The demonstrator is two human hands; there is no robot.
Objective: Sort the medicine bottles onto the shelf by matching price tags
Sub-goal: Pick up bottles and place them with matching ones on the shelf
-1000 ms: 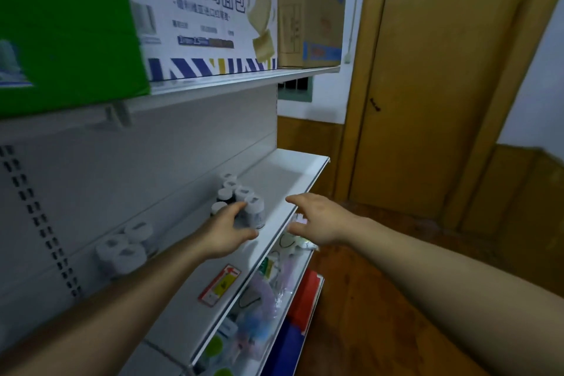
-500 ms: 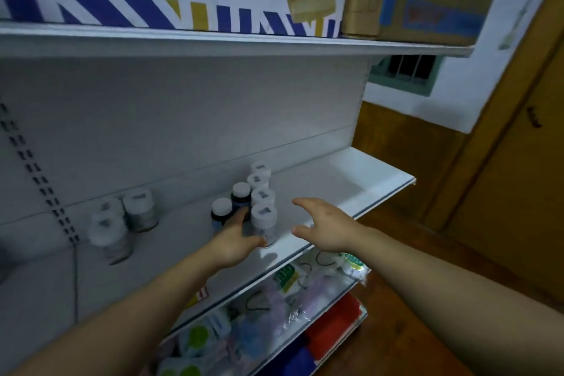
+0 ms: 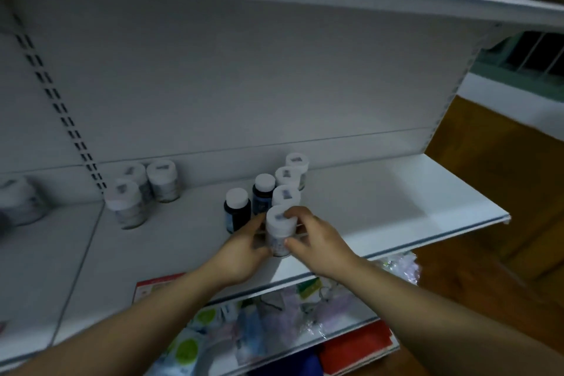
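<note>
The white shelf (image 3: 396, 192) carries a row of white-capped bottles (image 3: 288, 177) running back from its front lip. The left hand (image 3: 241, 250) and right hand (image 3: 317, 243) both curl their fingers round the frontmost bottle (image 3: 278, 235), which stands upright near the shelf's front lip. It should be lifted straight up so its neighbours stay standing, and its blurred cap label (image 3: 278, 216) read next.

Left hand (image 3: 244, 249), right hand (image 3: 320, 241): bare, forearms bare.
</note>
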